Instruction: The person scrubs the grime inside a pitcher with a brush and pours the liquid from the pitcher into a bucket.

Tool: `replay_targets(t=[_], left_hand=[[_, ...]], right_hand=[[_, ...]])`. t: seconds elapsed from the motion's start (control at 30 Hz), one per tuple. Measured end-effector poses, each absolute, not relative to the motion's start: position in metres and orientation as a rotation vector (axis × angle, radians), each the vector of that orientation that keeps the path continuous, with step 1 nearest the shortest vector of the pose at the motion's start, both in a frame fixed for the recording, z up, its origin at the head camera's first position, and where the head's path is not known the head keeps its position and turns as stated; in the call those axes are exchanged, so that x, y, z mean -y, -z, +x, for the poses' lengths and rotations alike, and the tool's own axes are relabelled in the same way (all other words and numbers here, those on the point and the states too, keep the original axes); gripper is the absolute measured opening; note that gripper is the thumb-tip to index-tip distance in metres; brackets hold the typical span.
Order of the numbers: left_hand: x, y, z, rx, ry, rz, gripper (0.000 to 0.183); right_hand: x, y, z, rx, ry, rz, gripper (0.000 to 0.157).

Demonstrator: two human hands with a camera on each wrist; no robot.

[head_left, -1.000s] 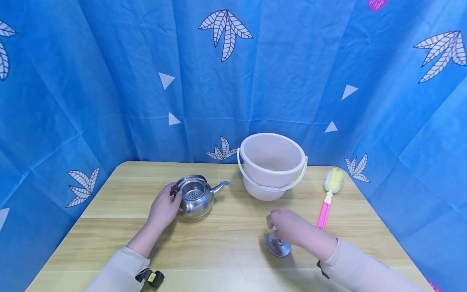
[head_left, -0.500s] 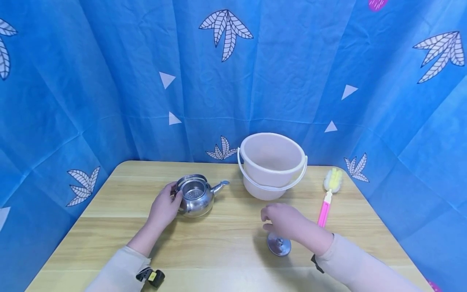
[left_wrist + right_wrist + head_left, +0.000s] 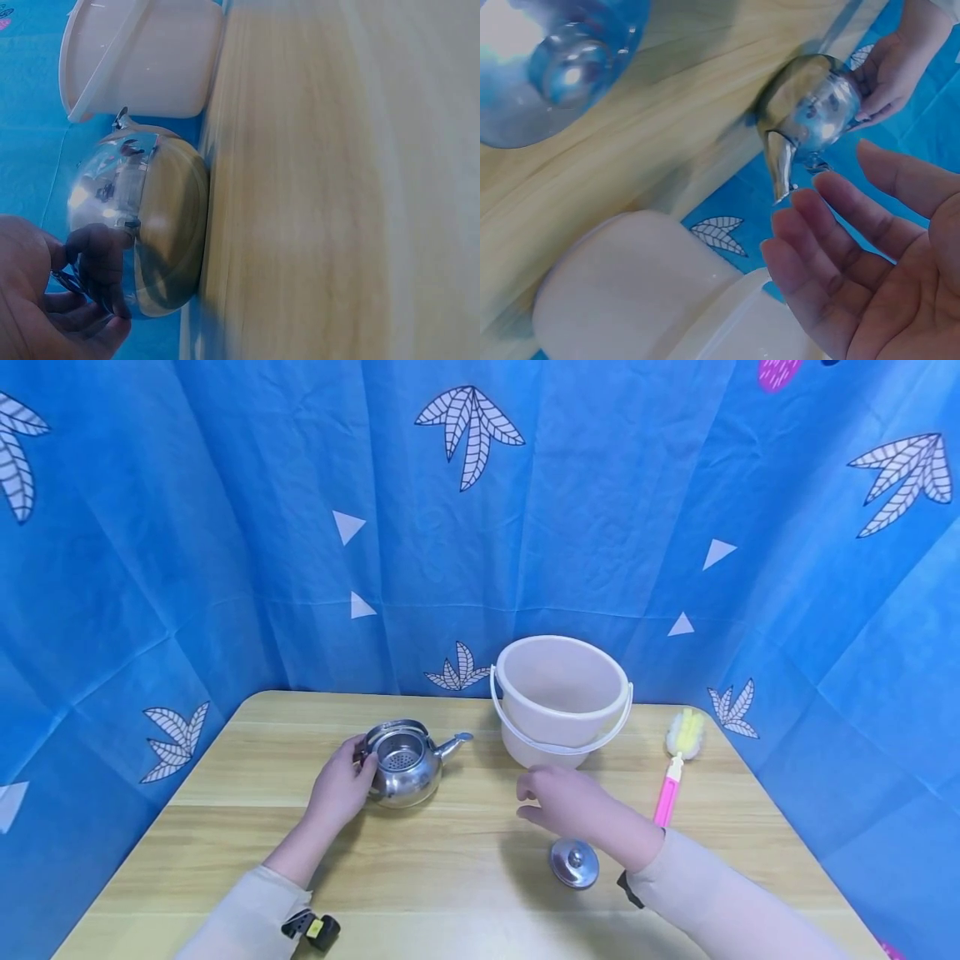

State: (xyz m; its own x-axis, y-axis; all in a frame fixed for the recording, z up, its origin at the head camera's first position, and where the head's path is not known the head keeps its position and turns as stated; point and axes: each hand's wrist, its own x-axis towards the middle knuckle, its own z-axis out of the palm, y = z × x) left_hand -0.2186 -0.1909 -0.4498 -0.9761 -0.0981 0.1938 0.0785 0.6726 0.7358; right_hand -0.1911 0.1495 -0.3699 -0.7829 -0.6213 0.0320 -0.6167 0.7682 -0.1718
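A shiny steel teapot (image 3: 408,787) stands on the wooden table, its top uncovered and a perforated strainer (image 3: 399,752) inside. My left hand (image 3: 342,785) holds it at the side opposite the spout, thumb and fingers around the handle loop, as the left wrist view shows closer up. The round metal lid (image 3: 574,865) lies knob up on the table, right of the teapot. Above and just beyond the lid hovers my right hand (image 3: 573,806), holding nothing. In the right wrist view its fingers (image 3: 832,262) are loosely bent and spread from the thumb.
Behind my right hand a white bucket (image 3: 547,717) stands near the table's back edge, its handle hanging down in front. A bottle brush (image 3: 667,793) with a pink grip and yellow-white sponge head lies to the right. Blue curtains (image 3: 435,560) enclose the table.
My right hand has risen off the lid and moved left and away from me, leaving the lid in place on the table. The left hand and teapot have kept their positions.
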Motion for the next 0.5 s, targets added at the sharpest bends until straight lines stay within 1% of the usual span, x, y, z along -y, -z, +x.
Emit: replay_targets(t=[0.3,0.5], left_hand=[[0.190,0.450,-0.219,2.658,1.199,0.012,0.051],[0.190,0.448,-0.218,2.652,1.191,0.014,0.051]], right_hand=[[-0.137,0.366,-0.200,-2.945,0.290,-1.144,0.010],[-0.126,0.362,-0.204,-2.930,0.323,-1.130,0.017]])
